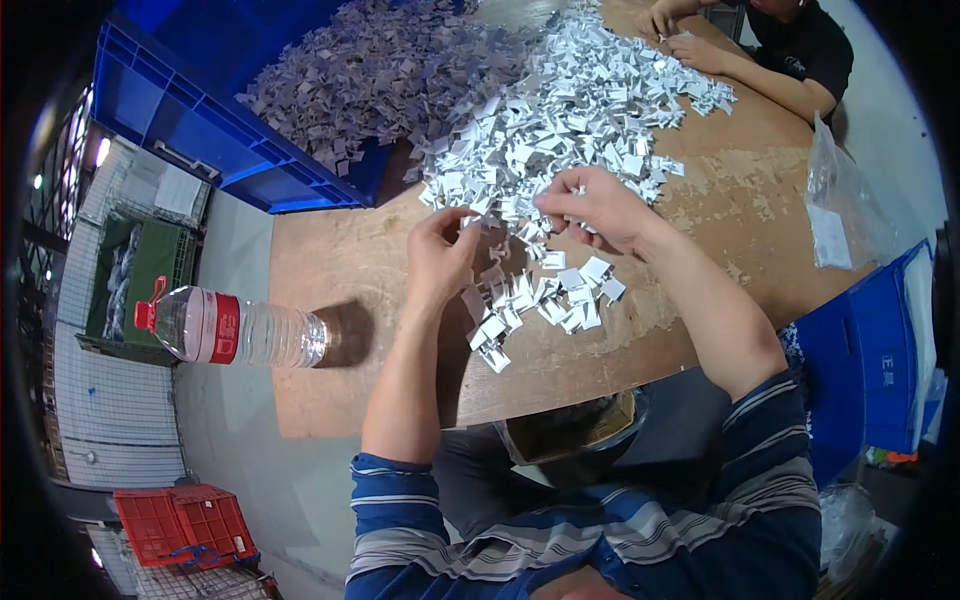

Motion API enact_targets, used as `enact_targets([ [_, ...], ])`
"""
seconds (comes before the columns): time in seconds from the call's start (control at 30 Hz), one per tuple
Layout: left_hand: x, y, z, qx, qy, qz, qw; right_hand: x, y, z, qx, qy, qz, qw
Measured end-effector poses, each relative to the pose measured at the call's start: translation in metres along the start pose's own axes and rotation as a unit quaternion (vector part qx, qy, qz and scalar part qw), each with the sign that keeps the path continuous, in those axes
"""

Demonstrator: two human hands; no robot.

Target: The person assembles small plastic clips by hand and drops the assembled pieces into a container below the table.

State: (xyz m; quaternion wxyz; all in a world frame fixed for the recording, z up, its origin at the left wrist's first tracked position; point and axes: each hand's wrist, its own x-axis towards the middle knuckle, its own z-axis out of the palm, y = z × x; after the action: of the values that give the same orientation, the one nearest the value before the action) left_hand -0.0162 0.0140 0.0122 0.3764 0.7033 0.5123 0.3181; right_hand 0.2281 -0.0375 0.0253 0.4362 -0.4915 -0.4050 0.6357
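A large heap of small white plastic pieces (540, 130), flat with short tabs, spreads over the wooden table (390, 400). At the heap's near edge, my left hand (441, 252) pinches one white piece between thumb and fingertips. To its right, my right hand (603, 209) is closed with curled fingers, and a bit of white shows between them; most of that piece is hidden. Between my forearms lies a smaller scatter of the same white pieces (572, 290), close to the table's front edge.
A blue crate (230, 150) tipped at the back left holds more pieces. A water bottle (240, 326) with a red cap stands at left. A clear plastic bag (845, 215) lies at right, above a blue bin (865, 350). Across the table, another person's hands (690, 45) touch the heap.
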Motion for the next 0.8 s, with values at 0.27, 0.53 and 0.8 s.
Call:
enact_targets([
  [0.27, -0.002, 0.003, -0.012, 0.207, -0.137, 0.036, 0.968, 0.007, 0.033, 0.008, -0.49, 0.007, -0.273, 0.828],
  [0.53, -0.006, 0.0, 0.014, 0.206, -0.093, 0.146, 0.963, -0.006, 0.016, 0.023, -0.538, -0.008, -0.156, 0.828],
  [0.8, 0.0, -0.013, 0.013, 0.169, -0.093, 0.184, 0.964, 0.001, 0.022, 0.023, -0.52, 0.005, -0.15, 0.841],
])
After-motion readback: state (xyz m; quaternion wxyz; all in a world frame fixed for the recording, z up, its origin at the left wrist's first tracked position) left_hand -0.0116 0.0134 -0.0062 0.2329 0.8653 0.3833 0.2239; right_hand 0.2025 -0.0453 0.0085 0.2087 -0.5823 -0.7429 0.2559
